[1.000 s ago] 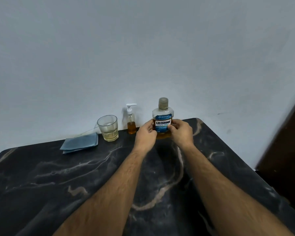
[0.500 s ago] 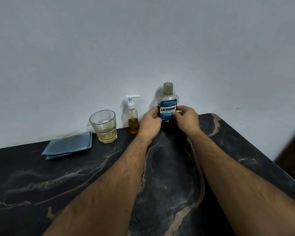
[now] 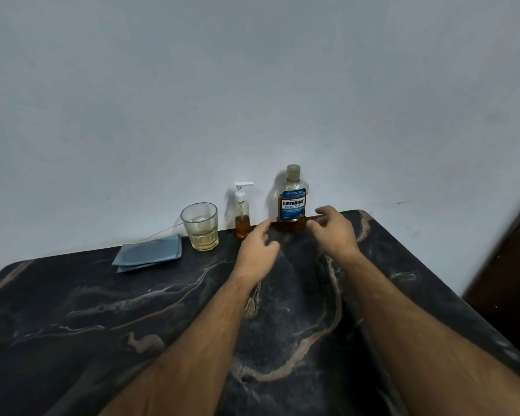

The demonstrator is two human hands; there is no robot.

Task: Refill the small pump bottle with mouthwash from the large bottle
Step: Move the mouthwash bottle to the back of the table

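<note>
We see the large clear mouthwash bottle (image 3: 291, 199) with a blue label and amber liquid standing upright at the far edge of the black marbled table (image 3: 102, 310), against the wall. Our left hand (image 3: 257, 250) and right hand (image 3: 333, 231) hover just before it, fingers loosely spread, holding nothing. The small clear pump bottle (image 3: 242, 216) stands just left, beside a glass tumbler (image 3: 200, 225) and folded grey-blue cloth (image 3: 149, 253).

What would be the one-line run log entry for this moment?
phase: before pour | left hand: open | right hand: open | large bottle: upright, capped | pump bottle: upright, pump on
</note>
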